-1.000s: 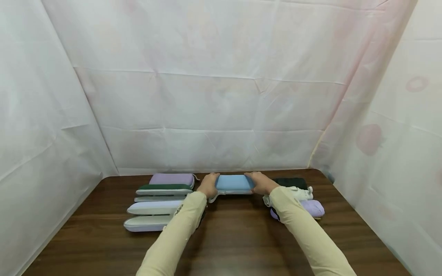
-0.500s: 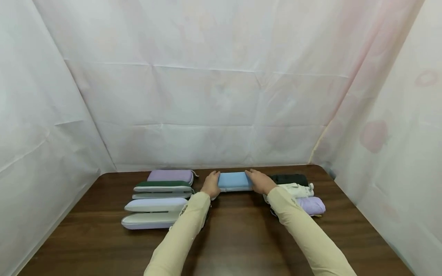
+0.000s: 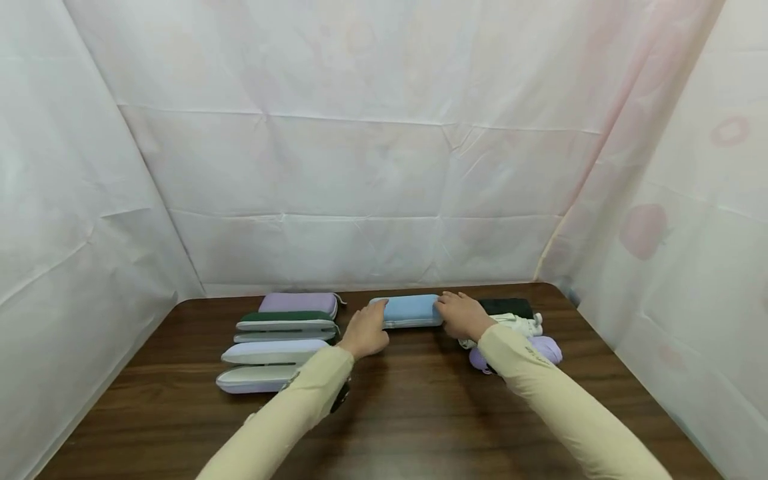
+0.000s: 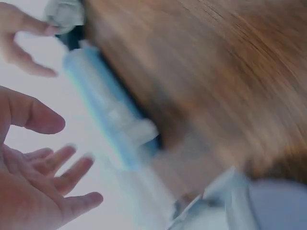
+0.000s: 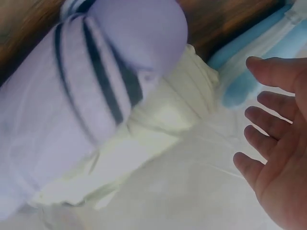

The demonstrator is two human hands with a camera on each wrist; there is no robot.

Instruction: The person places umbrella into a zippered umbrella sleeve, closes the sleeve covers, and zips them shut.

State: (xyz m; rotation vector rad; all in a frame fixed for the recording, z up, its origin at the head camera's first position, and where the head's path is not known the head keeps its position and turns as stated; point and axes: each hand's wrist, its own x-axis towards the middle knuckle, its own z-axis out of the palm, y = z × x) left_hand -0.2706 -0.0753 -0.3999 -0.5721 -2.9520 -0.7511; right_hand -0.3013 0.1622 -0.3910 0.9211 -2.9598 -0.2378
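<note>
A light blue zipped case (image 3: 411, 311) lies at the back middle of the table, its zip side facing me. My left hand (image 3: 367, 331) is at its left end; in the left wrist view that hand (image 4: 36, 187) has spread fingers, apart from the case (image 4: 98, 91). At the right end is my right hand (image 3: 462, 316), fingertips close to the corner. The right wrist view shows this hand (image 5: 283, 153) with extended fingers and an empty palm. Just right of it lie folded umbrellas: a black one (image 3: 507, 307), a cream one (image 3: 521, 325) and a lavender one (image 3: 546, 348).
On the left, a purple case (image 3: 298, 303), a dark green case (image 3: 285, 317) and a pale lavender case (image 3: 270, 350) lie in a column; the green and lavender ones gape. White sheeting (image 3: 360, 253) hangs behind the wooden table (image 3: 408, 420).
Both hands had gripped the blue case by its ends. They have now let go; the left has drawn back toward me and the right has shifted slightly rightward.
</note>
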